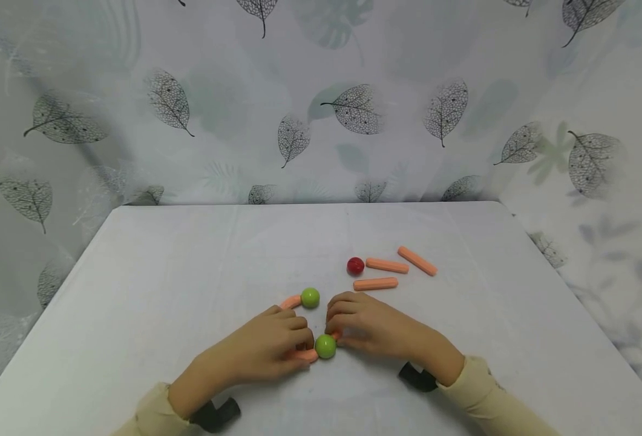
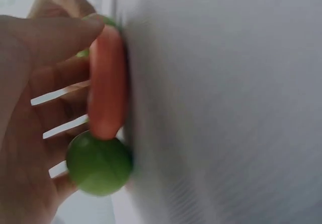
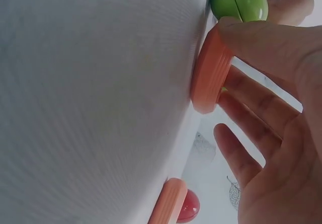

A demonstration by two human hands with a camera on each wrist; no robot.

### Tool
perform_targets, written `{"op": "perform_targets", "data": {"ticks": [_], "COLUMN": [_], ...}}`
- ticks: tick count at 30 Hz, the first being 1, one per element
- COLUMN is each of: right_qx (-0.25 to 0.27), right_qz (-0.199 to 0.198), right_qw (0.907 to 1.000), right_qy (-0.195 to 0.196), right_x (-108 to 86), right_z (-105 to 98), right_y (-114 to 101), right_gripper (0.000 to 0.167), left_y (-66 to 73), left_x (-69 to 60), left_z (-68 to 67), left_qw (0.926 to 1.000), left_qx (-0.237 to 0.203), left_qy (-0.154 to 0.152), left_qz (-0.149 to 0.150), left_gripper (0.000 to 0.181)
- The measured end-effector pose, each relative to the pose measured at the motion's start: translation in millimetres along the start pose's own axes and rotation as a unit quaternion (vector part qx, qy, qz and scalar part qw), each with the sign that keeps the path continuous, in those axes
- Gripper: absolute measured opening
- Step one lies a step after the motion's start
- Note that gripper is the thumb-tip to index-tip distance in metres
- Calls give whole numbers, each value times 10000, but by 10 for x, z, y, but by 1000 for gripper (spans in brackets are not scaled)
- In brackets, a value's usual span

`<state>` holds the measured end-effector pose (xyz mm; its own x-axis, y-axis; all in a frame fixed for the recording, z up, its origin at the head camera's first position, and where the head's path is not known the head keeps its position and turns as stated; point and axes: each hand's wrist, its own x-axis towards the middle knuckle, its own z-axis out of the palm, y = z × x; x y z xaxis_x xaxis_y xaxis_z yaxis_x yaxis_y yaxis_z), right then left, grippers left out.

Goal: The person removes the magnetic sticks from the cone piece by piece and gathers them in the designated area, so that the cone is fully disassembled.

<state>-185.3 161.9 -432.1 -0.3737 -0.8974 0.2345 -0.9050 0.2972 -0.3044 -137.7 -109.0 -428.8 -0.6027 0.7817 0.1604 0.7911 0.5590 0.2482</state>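
Head view puts a green ball [image 1: 325, 346] on the table [image 1: 190, 260] between the left hand [image 1: 268, 345], fingers pinching a sideways orange stick [image 1: 308, 356], and the right hand [image 1: 372, 325], gripping another stick [image 3: 209, 78] angled away. Left wrist view alone shows a further ball [image 2: 99, 164] at the first stick's other end.

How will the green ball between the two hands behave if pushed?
Being round, the green ball would likely roll. Its shiny, seamed surface looks hard and perhaps slippery. The orange sticks flanking it may check sideways movement.
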Motion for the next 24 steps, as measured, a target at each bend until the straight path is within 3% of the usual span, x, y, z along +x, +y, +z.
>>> {"op": "perform_targets", "data": {"ticks": [10,24], "right_qx": [97,-273], "right_qz": [257,320], "right_qw": [9994,9988], "right_qy": [-220,-252], "right_x": [16,6], "right_z": [-19,-31], "right_y": [-49,-79], "right_gripper": [15,11], "left_y": [-9,-17], "left_x": [6,13], "left_z": [61,61], "left_qw": [9999,9999], "left_qx": [43,-51], "left_qy": [144,85], "left_qz": [58,20], "left_gripper": [17,15]}}
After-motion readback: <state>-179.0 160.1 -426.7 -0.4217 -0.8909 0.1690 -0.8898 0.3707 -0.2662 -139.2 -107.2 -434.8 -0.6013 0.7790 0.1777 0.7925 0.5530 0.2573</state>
